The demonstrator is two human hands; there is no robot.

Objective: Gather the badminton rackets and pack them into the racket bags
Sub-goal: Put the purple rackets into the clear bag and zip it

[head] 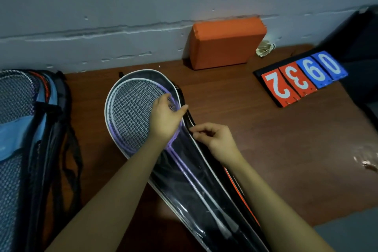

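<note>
**Two rackets lie in the open slim bag, both hands at its right edge**

A slim racket bag (192, 172) with a white-piped rim and a clear black-tinted panel lies open on the brown wooden surface (286, 139), its rounded head end toward the grey wall. Inside it lie two badminton rackets, one with a purple frame (178, 149) and one with a white frame (114, 98), their strung heads stacked at the bag's rounded end and their shafts running down under the clear panel.

The left hand (165, 116) rests on the strings of the rackets, fingers bent, with one finger reaching out to the bag's right rim. The right hand (214, 139), just beside that rim further down, pinches something small at the black zip edge; what exactly it holds is too small to tell.

Left of the slim bag lies a larger blue and black bag (30, 129) with mesh showing. Beyond the slim bag an orange foam block (223, 45) leans against the wall, with a white shuttlecock (264, 48) to its right. Right of the slim bag stands a flip scoreboard (302, 77) with red and blue number cards.
</note>
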